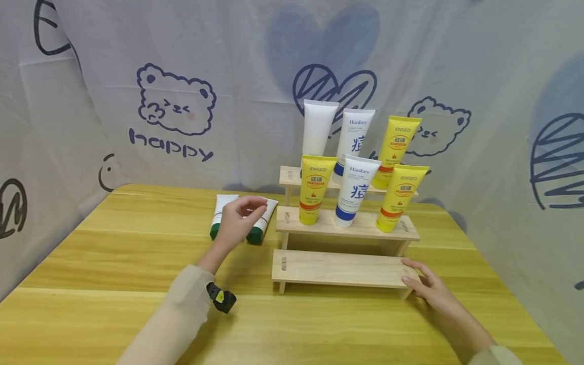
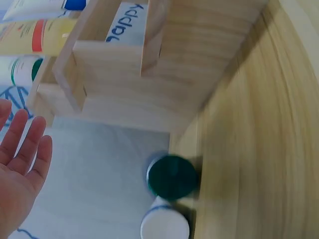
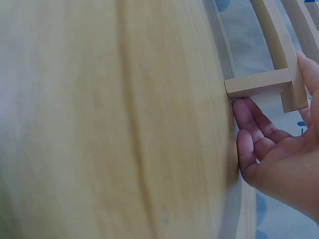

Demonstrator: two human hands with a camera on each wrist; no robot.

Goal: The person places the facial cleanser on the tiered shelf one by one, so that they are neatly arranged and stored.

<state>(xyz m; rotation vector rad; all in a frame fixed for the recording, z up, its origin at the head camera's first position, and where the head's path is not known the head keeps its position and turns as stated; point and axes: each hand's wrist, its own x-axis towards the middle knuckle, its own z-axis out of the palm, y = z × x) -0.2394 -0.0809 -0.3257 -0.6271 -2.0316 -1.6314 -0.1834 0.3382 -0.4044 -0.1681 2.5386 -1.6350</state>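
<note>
Soft, diffuse light shows the pale wooden three-tier stand (image 1: 337, 268) clearly in the head view, with shadow beneath its middle tier (image 1: 327, 223), while in the dimmer left wrist view the round dark-green cap (image 2: 172, 178) near it is blurred and in the right the yellowish wood-grain tabletop (image 3: 99, 124) beside it looks smeared and bowed.

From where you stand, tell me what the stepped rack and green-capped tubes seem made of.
The stepped rack: apparently unpainted wood, matt, showing pale grain and darker joint ends. The green-capped tubes: likely smooth soft plastic, judging by their wide flattened ends; gloss is unclear.
</note>
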